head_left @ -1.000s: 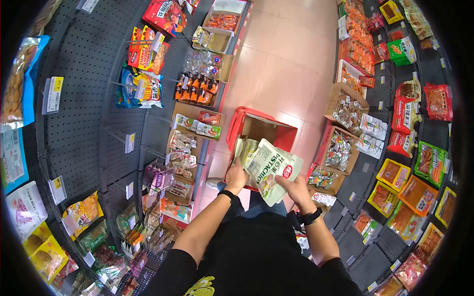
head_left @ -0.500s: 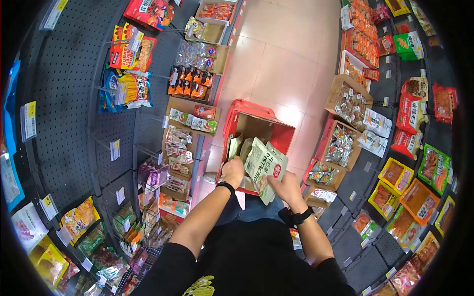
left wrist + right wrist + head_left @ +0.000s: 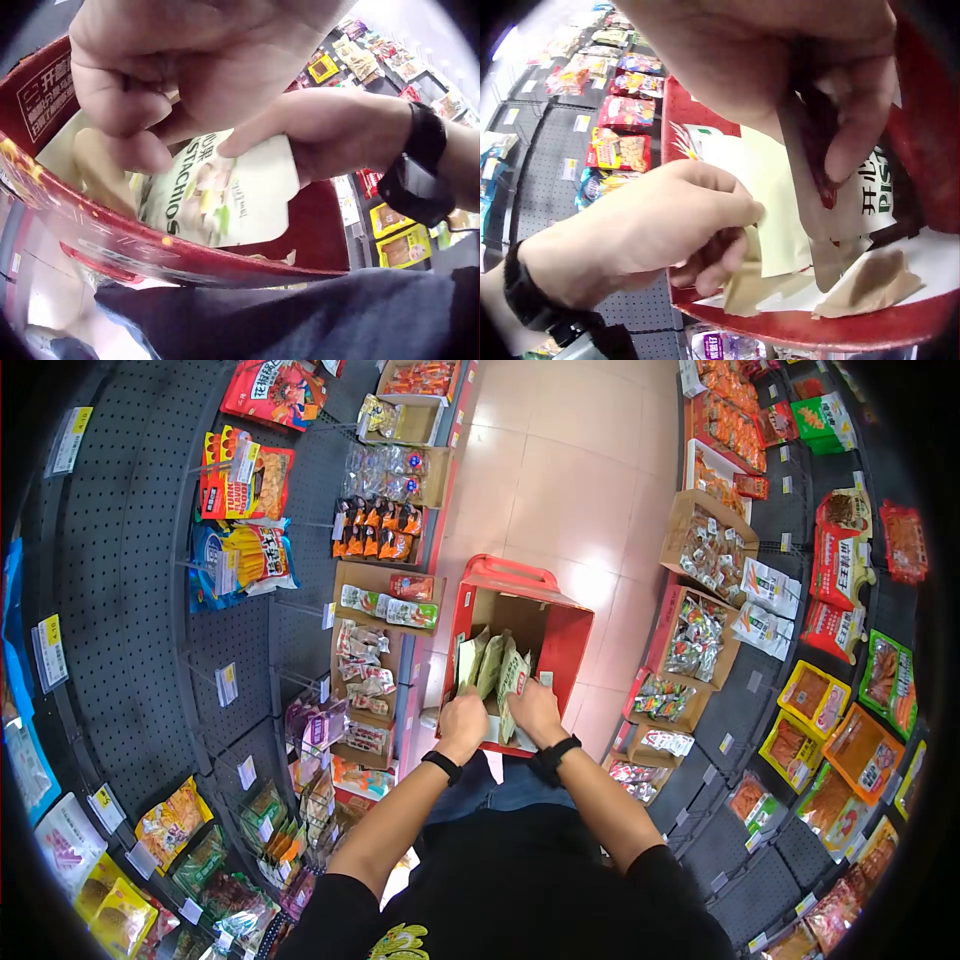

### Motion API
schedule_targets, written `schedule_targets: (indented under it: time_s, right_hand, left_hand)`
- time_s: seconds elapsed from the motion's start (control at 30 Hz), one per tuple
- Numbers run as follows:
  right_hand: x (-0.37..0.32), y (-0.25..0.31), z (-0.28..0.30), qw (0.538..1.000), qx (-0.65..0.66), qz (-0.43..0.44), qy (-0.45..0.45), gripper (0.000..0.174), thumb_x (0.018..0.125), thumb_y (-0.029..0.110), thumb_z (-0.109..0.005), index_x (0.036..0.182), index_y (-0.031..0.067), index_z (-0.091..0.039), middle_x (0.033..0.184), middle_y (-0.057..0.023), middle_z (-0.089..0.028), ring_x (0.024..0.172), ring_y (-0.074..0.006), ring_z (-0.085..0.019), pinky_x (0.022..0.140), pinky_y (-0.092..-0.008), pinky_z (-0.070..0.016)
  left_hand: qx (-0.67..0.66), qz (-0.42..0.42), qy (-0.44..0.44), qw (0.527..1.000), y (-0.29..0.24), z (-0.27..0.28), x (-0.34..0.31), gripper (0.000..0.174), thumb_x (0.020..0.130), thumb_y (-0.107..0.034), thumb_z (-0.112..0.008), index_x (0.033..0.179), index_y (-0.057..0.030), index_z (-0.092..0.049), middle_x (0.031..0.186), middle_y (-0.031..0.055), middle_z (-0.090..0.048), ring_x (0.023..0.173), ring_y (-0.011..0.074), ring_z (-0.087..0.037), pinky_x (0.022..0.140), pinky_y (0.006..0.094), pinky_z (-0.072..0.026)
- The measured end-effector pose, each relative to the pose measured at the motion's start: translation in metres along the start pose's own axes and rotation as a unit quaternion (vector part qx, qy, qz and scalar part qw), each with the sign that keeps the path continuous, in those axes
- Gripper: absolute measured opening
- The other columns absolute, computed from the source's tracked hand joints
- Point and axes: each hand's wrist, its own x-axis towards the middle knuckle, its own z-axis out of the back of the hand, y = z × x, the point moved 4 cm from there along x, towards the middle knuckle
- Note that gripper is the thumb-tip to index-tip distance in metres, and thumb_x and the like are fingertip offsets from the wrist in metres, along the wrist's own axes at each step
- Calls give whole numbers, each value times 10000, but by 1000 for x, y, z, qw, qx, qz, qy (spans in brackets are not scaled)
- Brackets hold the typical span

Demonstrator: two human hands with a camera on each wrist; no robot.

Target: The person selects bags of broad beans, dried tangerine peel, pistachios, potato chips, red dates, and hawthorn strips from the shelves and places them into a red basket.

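Note:
In the head view a red box [image 3: 575, 650] with a brown inside holds several pale green pouches [image 3: 489, 664] standing near its left and front sides. My left hand [image 3: 464, 726] pinches the edge of a pouch at the box's front left. My right hand [image 3: 535, 714] grips the pistachio pouch [image 3: 512, 675], which stands upright partly inside the box. The left wrist view shows the printed face of the pistachio pouch [image 3: 225, 187] with the right hand [image 3: 330, 124] on it. In the right wrist view the left hand's [image 3: 649, 225] fingers curl at a pale pouch [image 3: 772, 202].
Shelves with snack packs and open cartons line both sides; a carton of wrapped snacks [image 3: 710, 550] stands at the right, and orange and black packs [image 3: 378, 528] lie at the left. A tiled floor [image 3: 560, 460] runs between them. Legs in jeans are close against the box.
The pistachio pouch has gone from above the box down into it, turning upright with my right hand. Both hands have come closer together at the box's front.

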Motion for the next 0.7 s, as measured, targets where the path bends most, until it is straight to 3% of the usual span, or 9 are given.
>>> schedule_targets:
  time_s: [0.1,0.17,0.23,0.3,0.37,0.53,0.7]
  right_hand:
    - [17,-9,-19,1000,-3,-2,9,318,839,204,-604,1004,-59,-670,951,-332,-682,952,-482,-672,908,-540,-527]
    - [24,-12,-26,1000,6,-20,19,329,837,264,-662,988,-28,-679,960,-284,-699,955,-467,-671,887,-524,-532]
    - [33,-25,-40,1000,0,-4,15,343,839,271,-662,996,-32,-680,959,-294,-695,958,-465,-669,889,-520,-527]
    - [36,-28,-43,999,11,4,30,357,847,280,-655,992,-45,-682,962,-303,-690,961,-467,-665,891,-521,-522]
    - [32,-19,-33,999,7,12,36,357,850,281,-647,993,-43,-687,966,-305,-689,963,-471,-663,893,-522,-521]
    - [22,-7,-21,999,-12,32,33,373,851,298,-636,1007,-36,-699,993,-307,-688,979,-464,-665,905,-519,-519]
    - [20,-6,-22,997,-20,65,46,342,853,289,-635,998,-9,-717,982,-266,-711,957,-438,-683,872,-505,-528]
  left_hand:
    - [-6,-1,-10,1000,-11,10,-6,194,887,-148,-578,955,32,-598,784,270,-691,775,441,-706,728,543,-564]
    - [-16,1,-16,1000,-14,12,-10,211,886,-173,-600,958,25,-593,773,262,-689,769,434,-705,732,544,-561]
    - [-53,-106,-10,993,-20,4,-16,257,893,-240,-623,960,7,-612,793,262,-687,716,461,-674,694,558,-542]
    - [-40,-123,7,992,-26,-4,-19,261,901,-267,-614,962,-14,-630,795,265,-686,741,448,-680,694,557,-536]
    - [-9,-116,66,991,-28,-27,-13,271,870,-241,-626,916,22,-672,826,251,-704,779,417,-702,726,524,-558]
    - [6,-101,64,993,-22,-54,-5,231,843,-162,-565,843,-16,-745,861,226,-723,818,399,-719,728,506,-572]
    - [-9,-89,59,994,-11,-39,-20,145,780,-73,-623,819,-2,-744,863,231,-716,834,398,-714,738,497,-575]
